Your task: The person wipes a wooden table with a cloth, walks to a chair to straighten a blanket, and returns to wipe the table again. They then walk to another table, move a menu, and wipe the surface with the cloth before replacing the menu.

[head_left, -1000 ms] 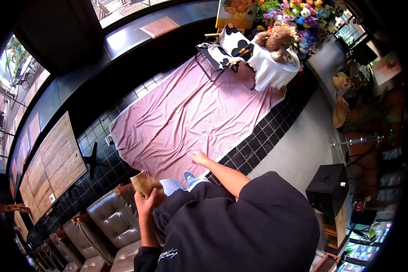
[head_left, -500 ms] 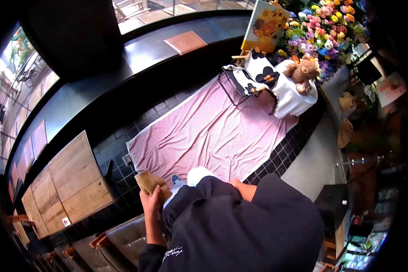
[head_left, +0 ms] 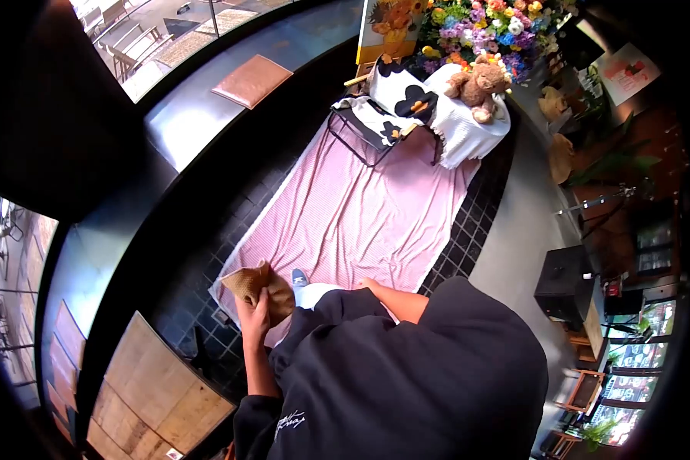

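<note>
My left hand [head_left: 254,310] is closed on a tan woven thing [head_left: 245,282], floppy and folded, with a flared edge; I cannot make out its kind. It hangs over the near left corner of a pink checked blanket [head_left: 345,222] spread on the floor. My right hand [head_left: 369,284] shows only in part, low in front of my body at the near edge of the blanket. Its fingers are hidden, and nothing held shows there. A blue shoe [head_left: 299,276] stands on the blanket between my hands.
At the blanket's far end stand a folding chair with black-and-white flower fabric [head_left: 383,126] and a white-draped stand [head_left: 471,134] with a teddy bear [head_left: 479,88]. Behind are flowers [head_left: 483,31] and a sunflower painting [head_left: 391,31]. A wooden table [head_left: 153,391] is at left, a black box [head_left: 563,284] at right.
The view has turned and shifted, and more of the right side shows. My left hand still holds the tan woven thing, now more spread and turned. A foot shows more clearly on the blanket.
</note>
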### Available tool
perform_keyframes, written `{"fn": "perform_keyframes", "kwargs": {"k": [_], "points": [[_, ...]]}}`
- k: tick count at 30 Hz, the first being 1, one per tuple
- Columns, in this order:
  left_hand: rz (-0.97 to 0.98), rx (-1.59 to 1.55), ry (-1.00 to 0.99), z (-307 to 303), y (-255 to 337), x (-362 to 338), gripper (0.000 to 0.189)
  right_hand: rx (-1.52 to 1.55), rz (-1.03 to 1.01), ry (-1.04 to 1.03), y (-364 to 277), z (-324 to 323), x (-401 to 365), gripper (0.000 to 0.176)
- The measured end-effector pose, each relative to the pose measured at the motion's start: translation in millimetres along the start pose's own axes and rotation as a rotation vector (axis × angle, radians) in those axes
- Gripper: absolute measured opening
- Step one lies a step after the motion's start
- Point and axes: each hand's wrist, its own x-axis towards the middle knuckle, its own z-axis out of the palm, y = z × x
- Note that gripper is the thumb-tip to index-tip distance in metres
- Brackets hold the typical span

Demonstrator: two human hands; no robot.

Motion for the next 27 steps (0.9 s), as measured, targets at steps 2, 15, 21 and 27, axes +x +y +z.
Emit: {"fn": "perform_keyframes", "kwargs": {"k": [2,15,21,27], "points": [[0.181,0.138,0.059,-7.3,23.1,32.1,0.07,-0.022,0.027,0.006,-13.2,-15.4,32.0,0.062],[-0.329,0.36,0.074,-36.6,20.8,261.1,0.027,0.927,-0.008,0.247,-107.2,-158.0,118.4,0.02],[-0.27,0.484,-0.31,40.2,13.5,462.5,0.022,0.758,0.436,0.475,-54.7,-197.7,112.8,0.024],[-0.123,0.453,-0.677,213.6,18.0,604.9,0.03,0.913,0.431,0.659,-16.7,-206.8,161.2,0.041]]}}
